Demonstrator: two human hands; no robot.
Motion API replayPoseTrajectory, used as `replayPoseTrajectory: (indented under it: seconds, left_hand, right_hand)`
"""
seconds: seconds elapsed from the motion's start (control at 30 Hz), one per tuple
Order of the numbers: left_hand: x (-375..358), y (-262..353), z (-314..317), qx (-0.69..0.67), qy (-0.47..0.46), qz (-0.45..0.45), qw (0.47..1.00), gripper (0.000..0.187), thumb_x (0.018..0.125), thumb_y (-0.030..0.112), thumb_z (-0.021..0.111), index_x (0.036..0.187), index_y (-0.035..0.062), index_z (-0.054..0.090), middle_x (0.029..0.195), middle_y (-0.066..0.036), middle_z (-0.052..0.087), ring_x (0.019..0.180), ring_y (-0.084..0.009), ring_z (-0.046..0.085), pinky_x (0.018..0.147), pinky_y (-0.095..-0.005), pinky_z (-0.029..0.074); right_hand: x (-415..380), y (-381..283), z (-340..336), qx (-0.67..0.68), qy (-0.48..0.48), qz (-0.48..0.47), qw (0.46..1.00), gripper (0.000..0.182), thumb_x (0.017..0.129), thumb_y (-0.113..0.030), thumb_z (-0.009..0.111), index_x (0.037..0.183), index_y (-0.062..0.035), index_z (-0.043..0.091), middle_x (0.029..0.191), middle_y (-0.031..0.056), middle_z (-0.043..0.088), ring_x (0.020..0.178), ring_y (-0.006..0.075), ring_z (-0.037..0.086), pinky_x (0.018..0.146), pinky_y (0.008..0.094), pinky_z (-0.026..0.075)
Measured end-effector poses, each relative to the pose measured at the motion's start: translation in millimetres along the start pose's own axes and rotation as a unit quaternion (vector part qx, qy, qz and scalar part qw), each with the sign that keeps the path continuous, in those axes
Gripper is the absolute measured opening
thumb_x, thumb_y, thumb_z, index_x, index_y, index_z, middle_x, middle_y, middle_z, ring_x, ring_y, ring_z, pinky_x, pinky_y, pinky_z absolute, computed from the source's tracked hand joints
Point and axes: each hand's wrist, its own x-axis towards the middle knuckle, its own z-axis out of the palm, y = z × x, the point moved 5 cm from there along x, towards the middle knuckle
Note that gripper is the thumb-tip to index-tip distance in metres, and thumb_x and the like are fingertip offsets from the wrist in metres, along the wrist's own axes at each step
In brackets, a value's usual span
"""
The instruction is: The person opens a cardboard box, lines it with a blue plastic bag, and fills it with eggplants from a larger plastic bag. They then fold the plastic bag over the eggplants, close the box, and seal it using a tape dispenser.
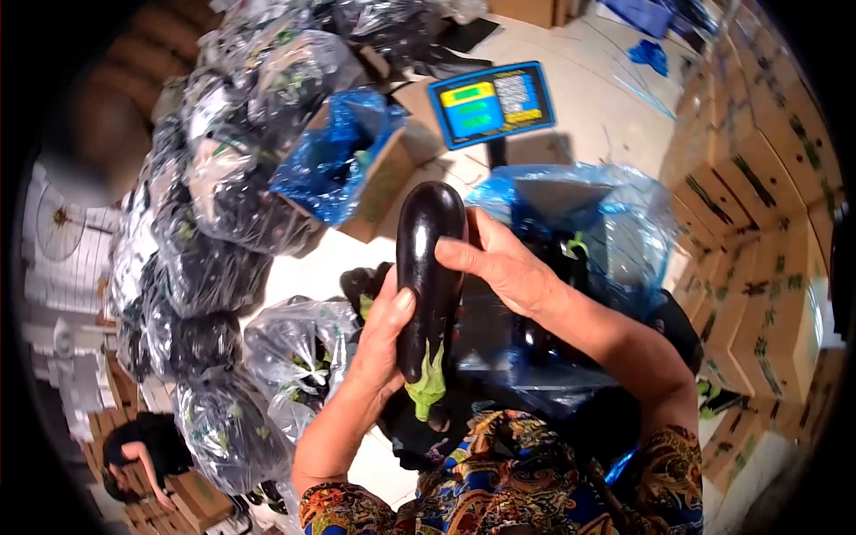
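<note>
A large dark eggplant (426, 267) stands near the middle of the view, its green cap pointing down toward the patterned clothing. My left hand (385, 334) holds its lower left side, thumb on the skin. Around its upper right side is my right hand (499, 267), the thumb lying across the front. Below my right forearm is a box lined with blue plastic (633, 232), with dark eggplants (575, 245) inside. Behind that box rises a scale display (492, 104) with a blue frame.
Filled clear bags (223, 187) are piled along the left. An open carton with a blue liner (383, 183) stands near them. Stacked cartons (749, 178) line the right. At the lower left a person in dark clothing (152, 450) bends over a box (198, 501).
</note>
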Motion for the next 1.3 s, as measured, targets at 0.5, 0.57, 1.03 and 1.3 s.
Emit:
replayPoseTrajectory:
  seconds: [0.5,0.57,1.03,1.3]
  left_hand:
    - [66,-137,95,-0.169,-0.01,-0.272,0.947,0.05,0.088,0.043,0.064,0.122,0.0062,0.055,0.102,-0.009,0.064,0.09,-0.0209,0.062,0.079,-0.0351,0.053]
    - [86,-157,106,-0.172,-0.043,-0.253,0.951,0.047,0.09,0.044,0.061,0.12,0.0075,0.055,0.105,-0.007,0.063,0.094,-0.02,0.06,0.081,-0.0342,0.051]
    - [155,-221,130,0.263,0.022,-0.063,0.963,0.086,0.091,0.057,0.048,0.146,-0.006,0.026,0.142,-0.03,0.039,0.133,-0.0396,0.038,0.11,-0.0395,0.03]
    - [123,-216,121,0.171,-0.036,-0.082,0.981,0.087,0.087,0.024,0.067,0.149,-0.0058,0.014,0.132,-0.019,0.052,0.116,-0.0226,0.053,0.097,-0.0294,0.043]
  right_hand:
    - [-103,24,-188,-0.221,0.169,0.243,0.929,0.061,0.088,-0.04,0.067,0.132,-0.0018,0.048,0.111,0.0105,0.063,0.101,0.0195,0.06,0.085,0.034,0.048]
    - [-102,24,-204,-0.388,0.19,0.188,0.882,0.06,0.085,-0.041,0.067,0.126,0.0003,0.053,0.111,0.0169,0.064,0.103,0.028,0.061,0.086,0.0393,0.049]
    - [-118,-7,-210,-0.692,0.126,0.189,0.685,0.038,0.086,-0.022,0.065,0.117,-0.0022,0.058,0.109,0.0208,0.061,0.104,0.0417,0.056,0.088,0.0479,0.046]
    - [-124,-4,-186,-0.708,0.099,-0.062,0.696,0.031,0.08,-0.013,0.066,0.108,-0.0015,0.058,0.103,0.0182,0.058,0.097,0.0385,0.055,0.082,0.0452,0.046]
